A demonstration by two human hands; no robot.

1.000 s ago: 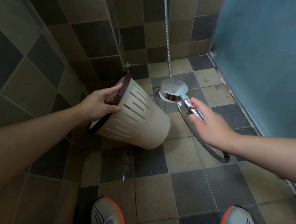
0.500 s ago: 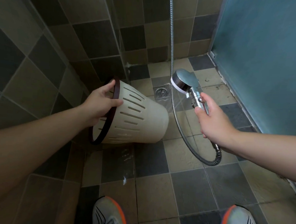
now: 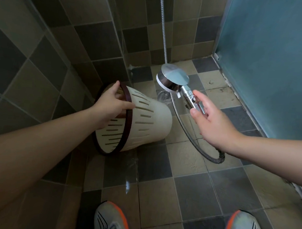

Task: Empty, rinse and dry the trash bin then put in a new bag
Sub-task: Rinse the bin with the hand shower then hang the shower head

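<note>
The left hand (image 3: 111,105) grips the dark brown rim of the cream plastic trash bin with narrow slots in its wall (image 3: 146,117). The thumb lies over the outside of the rim and the other fingers go inside the opening. The bin is tilted on its side, its open mouth turned toward the person and its closed bottom pointing away from the left hand, toward the right hand. Its lower edge is near the tiled floor (image 3: 159,195); I cannot tell if it touches it.

The right hand (image 3: 215,122) holds the chrome handle of the round silver shower head (image 3: 174,79). The thumb and the index finger are almost straight along the handle, and the handle lies in the palm, so the grasp looks loose. The shower head is above and beyond this hand, just beside the bottom of the bin, apart from it. The flexible metal hose (image 3: 184,132) runs under the right hand and makes a loop below the wrist.

Below both hands, two white sneakers with orange edges (image 3: 111,220) stand on the wet floor.
</note>
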